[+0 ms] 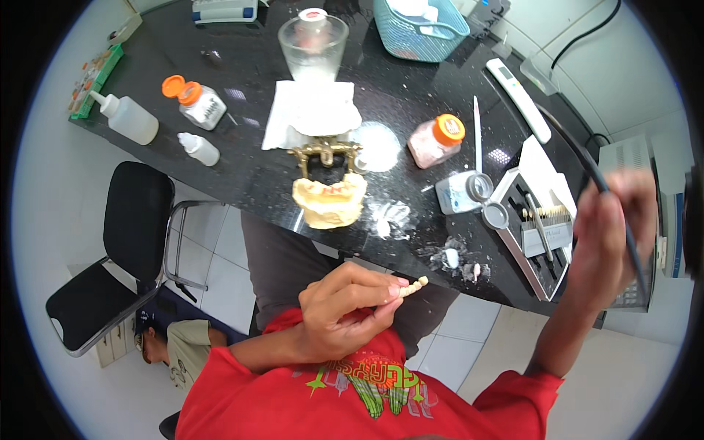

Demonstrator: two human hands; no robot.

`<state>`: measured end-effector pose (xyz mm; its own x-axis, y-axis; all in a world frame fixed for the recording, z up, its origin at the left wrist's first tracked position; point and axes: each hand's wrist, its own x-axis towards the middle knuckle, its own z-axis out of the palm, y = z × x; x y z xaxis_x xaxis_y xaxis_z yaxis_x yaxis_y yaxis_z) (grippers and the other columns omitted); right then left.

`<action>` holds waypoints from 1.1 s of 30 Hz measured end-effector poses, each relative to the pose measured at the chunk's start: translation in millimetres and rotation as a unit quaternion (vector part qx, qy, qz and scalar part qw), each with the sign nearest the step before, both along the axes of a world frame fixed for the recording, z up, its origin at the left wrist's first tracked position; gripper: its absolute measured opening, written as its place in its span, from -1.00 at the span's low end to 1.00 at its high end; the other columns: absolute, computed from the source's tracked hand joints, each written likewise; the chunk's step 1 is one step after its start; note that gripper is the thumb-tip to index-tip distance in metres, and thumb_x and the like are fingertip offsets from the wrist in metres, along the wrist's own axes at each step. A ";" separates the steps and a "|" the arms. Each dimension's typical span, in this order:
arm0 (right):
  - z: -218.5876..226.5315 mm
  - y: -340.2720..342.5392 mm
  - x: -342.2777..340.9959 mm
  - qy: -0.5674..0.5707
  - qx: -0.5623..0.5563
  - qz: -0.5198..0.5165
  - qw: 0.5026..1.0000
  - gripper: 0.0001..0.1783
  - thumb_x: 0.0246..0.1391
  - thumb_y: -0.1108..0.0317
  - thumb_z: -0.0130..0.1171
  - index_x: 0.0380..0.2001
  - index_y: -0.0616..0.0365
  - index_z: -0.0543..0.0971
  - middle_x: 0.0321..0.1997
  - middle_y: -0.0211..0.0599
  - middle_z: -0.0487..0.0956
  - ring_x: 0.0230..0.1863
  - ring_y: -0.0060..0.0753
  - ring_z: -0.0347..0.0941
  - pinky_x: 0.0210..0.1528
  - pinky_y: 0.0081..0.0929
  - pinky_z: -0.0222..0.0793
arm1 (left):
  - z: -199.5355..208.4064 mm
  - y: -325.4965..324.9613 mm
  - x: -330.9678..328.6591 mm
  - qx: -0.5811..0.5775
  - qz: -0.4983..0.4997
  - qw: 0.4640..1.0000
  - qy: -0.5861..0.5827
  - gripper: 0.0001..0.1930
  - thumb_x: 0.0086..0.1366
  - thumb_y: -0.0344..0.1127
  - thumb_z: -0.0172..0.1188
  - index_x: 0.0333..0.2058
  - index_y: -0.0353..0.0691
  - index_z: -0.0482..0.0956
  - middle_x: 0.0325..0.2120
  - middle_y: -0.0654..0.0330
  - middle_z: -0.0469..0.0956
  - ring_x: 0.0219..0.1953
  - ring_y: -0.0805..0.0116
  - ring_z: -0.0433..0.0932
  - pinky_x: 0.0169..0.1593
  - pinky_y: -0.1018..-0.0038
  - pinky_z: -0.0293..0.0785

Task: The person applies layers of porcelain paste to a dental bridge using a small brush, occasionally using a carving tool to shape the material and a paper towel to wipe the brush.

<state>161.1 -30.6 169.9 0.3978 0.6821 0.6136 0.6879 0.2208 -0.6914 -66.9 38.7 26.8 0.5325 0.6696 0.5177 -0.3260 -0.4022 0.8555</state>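
Note:
My left hand (pixel 345 302) is closed, pinching a small strip of denture teeth (pixel 414 287) with a bit of pink at the fingertips, over my lap below the bench edge. On the right, my raised right hand (pixel 612 227) is closed around a long black cord or thin hose (pixel 576 144); its lower end is blurred. Ahead of the left hand, a yellowish dental cast (pixel 330 205) stands at the counter's edge, attached to a brass articulator (pixel 328 152).
The dark counter (pixel 242 44) holds a pink powder jar (pixel 434 143), a clear jar (pixel 462 193), a tool case (pixel 539 235), a glass (pixel 313 48), a blue basket (pixel 422 37) and a squeeze bottle (pixel 126 119). At left stand a black chair (pixel 138 209) and another person (pixel 187 348).

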 end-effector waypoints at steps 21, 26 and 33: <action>-4.0 205.1 -45.3 -0.259 -0.197 -0.013 0.946 -0.81 0.11 0.25 0.31 -0.26 0.09 0.68 -0.49 -0.54 0.57 -0.48 -0.77 0.30 -0.40 -0.70 0.23 | -30.2 93.5 -79.2 -0.038 0.197 0.977 -0.077 -0.85 0.20 -0.61 0.22 -0.26 -0.33 0.49 -0.30 -0.02 0.55 -0.42 0.46 0.61 -0.57 0.74 0.35; -1.4 160.9 -77.8 -0.236 -0.132 0.119 0.955 -0.89 0.06 0.53 0.24 -0.35 0.26 0.51 -0.40 -0.32 0.56 -0.39 -0.64 0.47 -0.36 -0.68 0.35 | -32.0 99.3 -73.4 -0.073 0.168 0.973 -0.139 -0.80 0.16 -0.74 0.17 -0.24 -0.40 0.49 -0.29 -0.04 0.51 -0.21 0.13 0.65 -0.12 0.44 0.65; -45.4 175.1 -95.2 -0.264 -0.213 0.188 0.922 -0.89 -0.05 0.52 0.28 -0.41 0.24 0.55 -0.53 -0.41 0.56 -0.67 -0.68 0.30 -0.61 -0.64 0.16 | -28.7 94.8 -73.9 -0.066 0.160 0.977 -0.123 -0.85 0.28 -0.64 0.12 -0.20 -0.32 0.43 -0.29 0.03 0.46 -0.23 0.16 0.63 -0.18 0.42 0.65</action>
<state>65.9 144.4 124.5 -0.1923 0.9345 0.2996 0.8834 0.2978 -0.3619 -140.8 133.5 -1.9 0.1560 0.8506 0.5021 -0.4040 -0.4089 0.8183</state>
